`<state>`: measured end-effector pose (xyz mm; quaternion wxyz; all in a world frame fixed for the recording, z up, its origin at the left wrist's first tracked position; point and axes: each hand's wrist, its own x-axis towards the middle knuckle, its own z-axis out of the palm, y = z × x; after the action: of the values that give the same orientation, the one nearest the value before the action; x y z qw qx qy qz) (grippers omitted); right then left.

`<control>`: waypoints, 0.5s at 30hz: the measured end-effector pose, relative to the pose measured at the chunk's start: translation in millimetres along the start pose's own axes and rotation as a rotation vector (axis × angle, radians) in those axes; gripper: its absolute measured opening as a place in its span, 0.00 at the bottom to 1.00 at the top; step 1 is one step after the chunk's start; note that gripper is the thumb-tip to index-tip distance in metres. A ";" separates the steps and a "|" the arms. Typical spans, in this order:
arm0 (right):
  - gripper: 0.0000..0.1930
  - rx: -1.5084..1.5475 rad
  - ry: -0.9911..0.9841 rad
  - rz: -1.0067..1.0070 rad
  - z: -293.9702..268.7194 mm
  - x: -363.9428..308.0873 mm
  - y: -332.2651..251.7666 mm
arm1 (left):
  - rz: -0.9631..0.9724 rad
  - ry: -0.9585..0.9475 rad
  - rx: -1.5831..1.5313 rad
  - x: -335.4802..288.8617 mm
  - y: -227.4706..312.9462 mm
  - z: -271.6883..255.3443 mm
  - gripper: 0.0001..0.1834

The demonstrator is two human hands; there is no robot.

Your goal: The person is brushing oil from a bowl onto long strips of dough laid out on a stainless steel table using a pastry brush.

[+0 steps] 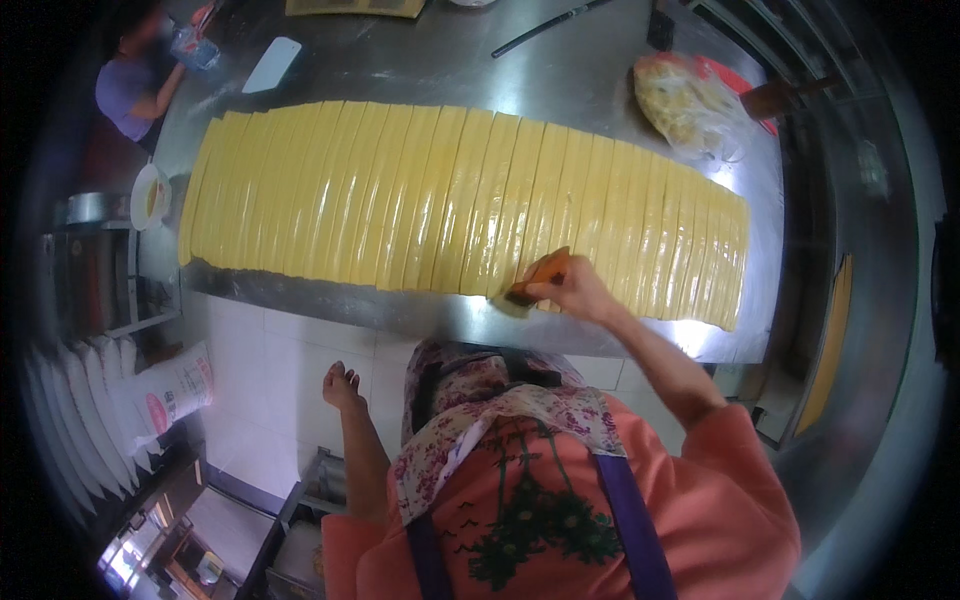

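Note:
A wide sheet of yellow dough [420, 200], sliced into many narrow strips lying side by side, covers much of the metal table. Its surface is glossy. My right hand [580, 288] grips a flat brush [545, 270] with an orange-brown handle. The brush's pale bristles point down at the near edge of the strips, a little right of the middle. Away from the table, my left hand [341, 385] hangs over the floor at my left side. Its fingers are loosely curled, and I see nothing in them.
The metal table [450, 318] ends just in front of me. A white bowl [151, 197] stands at its left edge; a white scraper [272, 65], a dark rod [545, 30] and a filled plastic bag [690, 105] lie beyond the dough. Another person [135, 85] is at the far left. White sacks [160, 395] stand below.

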<state>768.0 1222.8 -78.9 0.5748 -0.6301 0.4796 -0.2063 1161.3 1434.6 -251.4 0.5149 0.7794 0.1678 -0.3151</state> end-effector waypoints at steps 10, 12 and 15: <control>0.09 0.112 0.367 -0.043 -82.3 55.7 16.8 | -0.069 0.081 0.036 -11.4 -60.8 -58.8 0.09; 0.11 0.081 0.114 0.086 -66.6 32.6 24.1 | -0.104 0.171 0.049 -17.8 -71.1 -69.7 0.08; 0.12 0.220 -0.133 0.075 -38.0 8.6 42.1 | -0.146 0.108 -0.055 -9.2 -101.2 -99.1 0.10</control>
<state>725.6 1200.6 -110.6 0.6781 -0.5572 0.4383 -0.1937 1126.7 1567.1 -288.9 0.5018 0.7665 0.2604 -0.3046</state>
